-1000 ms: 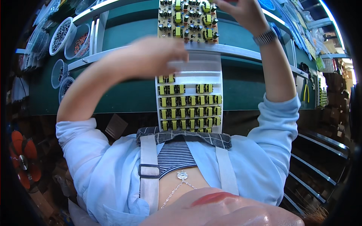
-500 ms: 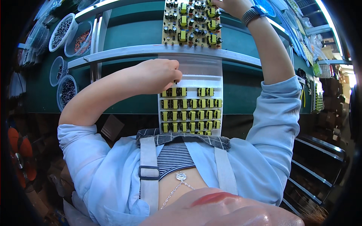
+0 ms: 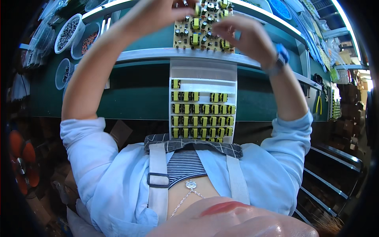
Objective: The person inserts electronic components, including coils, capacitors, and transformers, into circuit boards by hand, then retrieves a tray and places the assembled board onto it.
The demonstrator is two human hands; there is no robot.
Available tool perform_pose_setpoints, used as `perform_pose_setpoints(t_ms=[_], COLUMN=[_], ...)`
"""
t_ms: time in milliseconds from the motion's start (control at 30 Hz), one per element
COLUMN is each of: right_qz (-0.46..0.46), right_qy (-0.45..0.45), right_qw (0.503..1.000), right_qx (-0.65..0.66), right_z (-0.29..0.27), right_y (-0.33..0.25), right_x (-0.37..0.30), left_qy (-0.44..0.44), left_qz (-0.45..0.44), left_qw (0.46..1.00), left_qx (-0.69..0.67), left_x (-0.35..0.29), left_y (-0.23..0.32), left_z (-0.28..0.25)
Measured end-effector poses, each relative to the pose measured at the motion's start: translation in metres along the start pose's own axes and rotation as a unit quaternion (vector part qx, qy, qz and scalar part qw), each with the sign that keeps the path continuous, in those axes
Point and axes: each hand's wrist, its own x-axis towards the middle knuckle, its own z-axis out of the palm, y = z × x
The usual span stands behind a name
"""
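A tan circuit board (image 3: 197, 37) with yellow and black parts lies on the metal rail (image 3: 146, 54) at the top. My left hand (image 3: 158, 14) is raised at the board's upper left corner, fingers pinched on a small part that is mostly hidden. My right hand (image 3: 246, 37), with a blue wristband (image 3: 281, 59), hovers over the board's right side, fingers curled and apart with nothing seen in them. Below the rail sits a white tray (image 3: 203, 75) with rows of yellow transformers (image 3: 201, 120). Its top row holds a single one.
Round white bowls of small parts (image 3: 68, 33) (image 3: 89, 39) (image 3: 62, 73) stand on the green bench at the left. Yellow-handled pliers (image 3: 318, 104) lie at the right edge. Shelving runs down the right side.
My left hand left the tray's top row and rose to the board's upper left corner. My right hand came down from the top onto the board's right side. The view shifted upward.
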Motion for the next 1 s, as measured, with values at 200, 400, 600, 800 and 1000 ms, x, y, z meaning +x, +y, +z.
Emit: perform_pose_setpoints(t_ms=[200, 400, 600, 800, 1000], right_qz=[0.021, 0.101, 0.105, 0.100, 0.095], right_qy=[-0.151, -0.190, -0.185, -0.178, -0.173], right_qw=[0.986, 0.973, 0.973, 0.976, 0.978], right_qx=[0.062, 0.086, 0.087, 0.072, 0.071], right_z=[0.028, 0.039, 0.043, 0.047, 0.047], right_y=[-0.077, -0.073, -0.073, -0.074, -0.074], right_x=[-0.051, -0.071, -0.071, -0.072, -0.073], left_qy=[0.008, 0.028, 0.030, 0.008, -0.018], left_qz=[-0.014, -0.012, 0.113, 0.004, 0.077], left_qw=[0.988, 0.980, 0.989, 0.952, 0.930], left_qx=[0.151, 0.196, 0.095, 0.305, 0.359], left_x=[0.046, 0.055, 0.055, 0.064, 0.065], left_y=[-0.054, -0.062, -0.065, -0.070, -0.078], left_z=[-0.008, 0.007, 0.004, 0.016, 0.016])
